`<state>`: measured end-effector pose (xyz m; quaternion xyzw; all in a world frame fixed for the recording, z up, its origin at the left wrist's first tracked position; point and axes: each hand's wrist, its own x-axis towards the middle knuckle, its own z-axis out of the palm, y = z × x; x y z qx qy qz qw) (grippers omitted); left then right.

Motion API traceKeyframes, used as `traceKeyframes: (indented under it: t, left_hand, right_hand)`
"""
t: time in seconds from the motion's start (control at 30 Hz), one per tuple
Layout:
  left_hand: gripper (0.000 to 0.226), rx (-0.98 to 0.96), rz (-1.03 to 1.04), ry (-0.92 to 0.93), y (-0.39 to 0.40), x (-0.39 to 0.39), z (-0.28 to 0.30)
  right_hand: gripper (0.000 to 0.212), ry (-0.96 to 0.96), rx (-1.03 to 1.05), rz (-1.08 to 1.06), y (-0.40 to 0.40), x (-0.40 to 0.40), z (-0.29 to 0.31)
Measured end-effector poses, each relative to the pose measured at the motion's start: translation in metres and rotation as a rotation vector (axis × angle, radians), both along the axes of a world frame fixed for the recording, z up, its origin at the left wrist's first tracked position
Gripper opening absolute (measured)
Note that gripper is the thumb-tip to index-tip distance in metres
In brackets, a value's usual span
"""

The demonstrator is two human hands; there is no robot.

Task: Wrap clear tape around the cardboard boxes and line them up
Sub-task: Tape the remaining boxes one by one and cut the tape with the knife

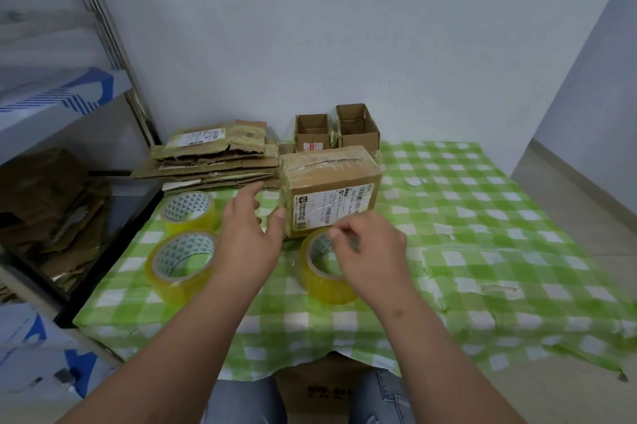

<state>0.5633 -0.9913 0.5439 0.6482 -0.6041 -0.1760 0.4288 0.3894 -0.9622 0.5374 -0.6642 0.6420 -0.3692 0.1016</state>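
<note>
Head view, looking down at a counter (482, 202) covered in a green-and-white check cloth. Sealed cardboard box (331, 190) sits mid-counter, taped over, white shipping label on its near face.

Left hand (250, 240) is at the box's near-left corner: thumb lies against the corner edge, the other fingers are spread and fairly straight, reaching toward the flat cardboard behind. Not gripping anything that I can see.

Right hand (370, 254) hovers over a roll of clear tape (325, 268) lying flat just in front of the box. Fingers are curled, thumb and forefinger drawn together as if pinching at the tape end; blurred, so cannot tell if anything is actually between them.

Two more tape rolls lie flat on the left side of the counter: near roll (182, 265) close to the front edge, far roll (189, 211) just behind it, both with a triangle-print core.

Stack of flattened cardboard (213, 159) at the back left, against the wall. Two small open boxes stand side by side behind the sealed box: left open box (312, 135), right open box (356, 127).

Metal shelf unit (113, 54) to the left, crumpled cardboard scraps (51, 216) on its lower level. Another carton (320, 389) on the floor between the person's knees, jeans visible.
</note>
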Motion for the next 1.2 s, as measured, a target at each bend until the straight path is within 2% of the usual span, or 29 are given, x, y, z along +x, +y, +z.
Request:
traceKeyframes:
  t: [0.07,0.17,0.27,0.33,0.5,0.67,0.87,1.0,1.1,1.2]
  left_hand:
    - [0.062,-0.017,-0.062,-0.046,-0.006,0.000,0.003]
    - [0.067,-0.022,-0.180,-0.096,-0.016,-0.007,0.010]
    - [0.067,0.024,-0.265,-0.080,-0.028,-0.017,0.012]
    - [0.067,0.059,-0.299,-0.029,-0.035,-0.024,0.013]
    - [0.067,0.280,-0.256,0.275,-0.040,-0.037,0.009]
    - [0.062,0.375,-0.241,0.444,-0.037,-0.030,0.004]
    - [0.063,0.387,-0.284,0.431,-0.038,-0.026,0.006]
    - [0.062,0.406,-0.380,0.566,-0.046,-0.015,0.012]
    - [0.062,0.361,-0.425,0.576,-0.059,-0.006,0.019]
    - [0.039,0.287,-0.377,0.562,-0.070,0.002,0.036]
  right_hand:
    - [0.016,-0.060,-0.053,-0.107,-0.009,-0.008,0.005]
    - [0.039,-0.134,-0.053,-0.198,-0.024,-0.019,0.016]
    - [0.062,-0.175,0.008,-0.172,-0.041,-0.027,0.022]
    - [0.067,-0.228,0.107,-0.121,-0.053,-0.029,0.026]
    - [0.055,-0.309,0.214,-0.115,-0.069,-0.029,0.019]
    - [0.060,-0.413,0.203,-0.064,-0.073,-0.033,0.013]
    - [0.066,-0.480,0.233,0.013,-0.073,-0.030,0.015]
    - [0.064,-0.522,0.215,0.029,-0.075,-0.037,0.016]
    - [0.061,-0.632,0.136,0.048,-0.078,-0.038,0.023]
    - [0.048,-0.810,0.058,0.094,-0.083,-0.041,0.040]
